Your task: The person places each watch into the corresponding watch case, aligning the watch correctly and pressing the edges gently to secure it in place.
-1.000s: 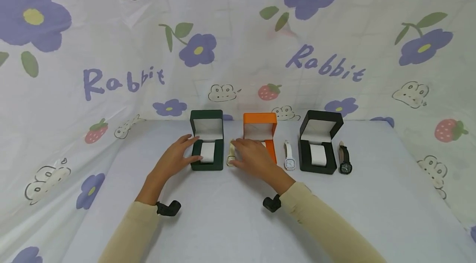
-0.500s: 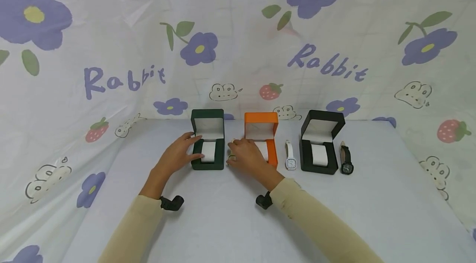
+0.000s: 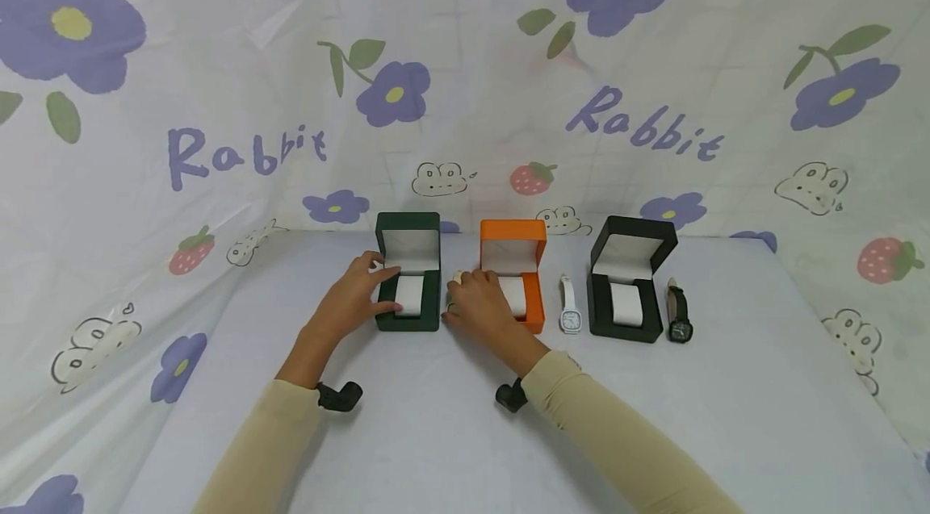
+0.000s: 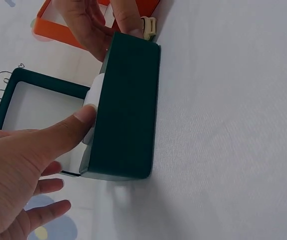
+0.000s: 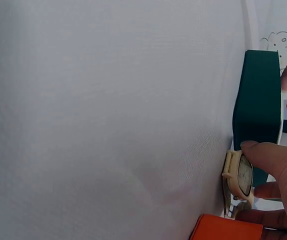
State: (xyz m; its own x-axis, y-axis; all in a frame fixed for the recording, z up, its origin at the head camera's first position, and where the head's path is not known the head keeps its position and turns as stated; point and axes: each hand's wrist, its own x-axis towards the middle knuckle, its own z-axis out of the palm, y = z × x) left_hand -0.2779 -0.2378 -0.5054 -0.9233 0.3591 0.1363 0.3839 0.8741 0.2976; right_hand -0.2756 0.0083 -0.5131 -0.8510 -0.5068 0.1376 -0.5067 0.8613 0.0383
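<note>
Clasping gold watch [image 5: 244,175]: right hand [image 3: 479,306] bent round it, squeeze unclear | watch sits between green box [image 4: 126,107] and orange box [image 3: 535,302] | left hand [image 3: 347,304]: fingers spread, thumb at green box, holding nothing | probably light, slick, glass fragile; pinch case edges

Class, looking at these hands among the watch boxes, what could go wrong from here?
1. The right hand grips the gold watch in a narrow gap between the green box and the orange box; lifting might nudge either.
2. The left hand has its thumb at the white cushion; pressing might shift it.
</note>
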